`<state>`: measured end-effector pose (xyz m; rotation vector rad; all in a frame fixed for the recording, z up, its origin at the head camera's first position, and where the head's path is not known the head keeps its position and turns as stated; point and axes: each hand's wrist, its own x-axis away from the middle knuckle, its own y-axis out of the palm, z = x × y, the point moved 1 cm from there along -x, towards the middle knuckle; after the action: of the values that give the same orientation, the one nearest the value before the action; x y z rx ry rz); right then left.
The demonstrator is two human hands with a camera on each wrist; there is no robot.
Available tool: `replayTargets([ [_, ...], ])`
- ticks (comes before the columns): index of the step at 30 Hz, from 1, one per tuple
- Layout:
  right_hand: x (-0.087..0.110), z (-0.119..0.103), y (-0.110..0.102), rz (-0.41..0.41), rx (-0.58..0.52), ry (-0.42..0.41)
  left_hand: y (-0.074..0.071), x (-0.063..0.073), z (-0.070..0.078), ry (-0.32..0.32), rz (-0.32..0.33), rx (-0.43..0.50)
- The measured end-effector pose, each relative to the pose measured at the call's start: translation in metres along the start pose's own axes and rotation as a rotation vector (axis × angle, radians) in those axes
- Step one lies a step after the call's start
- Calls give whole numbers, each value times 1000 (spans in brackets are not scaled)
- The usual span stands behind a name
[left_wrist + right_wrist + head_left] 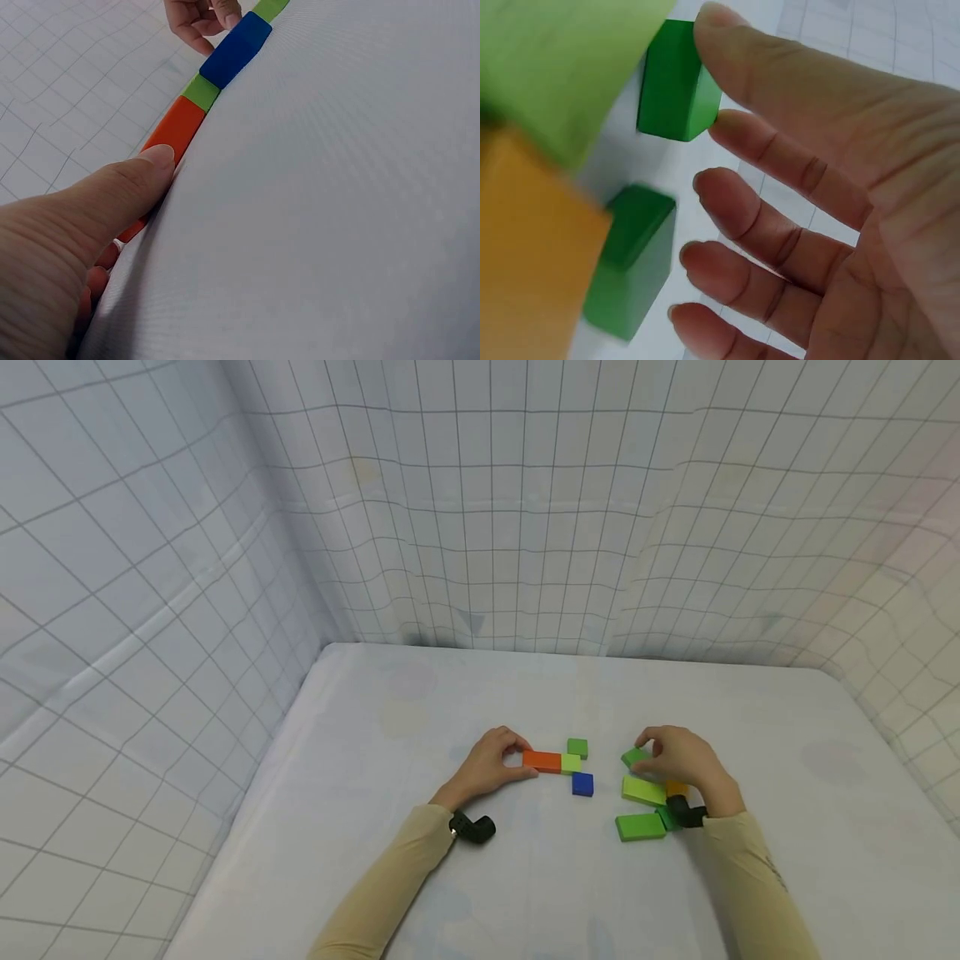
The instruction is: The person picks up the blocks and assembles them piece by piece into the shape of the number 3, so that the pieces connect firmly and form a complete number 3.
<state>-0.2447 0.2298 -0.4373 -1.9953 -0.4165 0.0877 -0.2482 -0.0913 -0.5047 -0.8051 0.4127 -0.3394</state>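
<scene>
My left hand (491, 762) holds a red-orange block (542, 762) lying on the table, thumb along its near side and fingers at the far side. In the left wrist view the thumb covers part of that red-orange block (177, 127). Its right end meets a small lime block (571, 764). A small green block (577, 747) lies just behind, and a blue block (582, 784) in front. To the right, my right hand (682, 758) pinches a green block (634, 757) between thumb and index finger. The right wrist view shows this green block (667, 82) at the fingertips, other fingers spread.
Below the right hand lie a long lime block (642, 790), a long green block (641, 827), an orange block (677, 787) and a darker green block (667, 817), partly hidden by the wrist camera. Grid-patterned curtains (495, 527) stand behind and beside the white table (390, 718).
</scene>
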Motion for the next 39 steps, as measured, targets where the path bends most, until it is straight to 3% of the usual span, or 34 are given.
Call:
replayTargets([
  [10, -11, -30, 11, -8, 67, 22, 0, 0, 0, -1, 2, 10],
  [20, 7, -43, 16, -13, 81, 27, -2, 0, 3, -2, -2, 3],
  [31, 27, -47, 22, -15, 66, -22, -1, 2, 2, -3, -4, 12],
  [39, 35, -46, 25, 15, 55, -1, -2, 1, 1, 5, 1, 12],
])
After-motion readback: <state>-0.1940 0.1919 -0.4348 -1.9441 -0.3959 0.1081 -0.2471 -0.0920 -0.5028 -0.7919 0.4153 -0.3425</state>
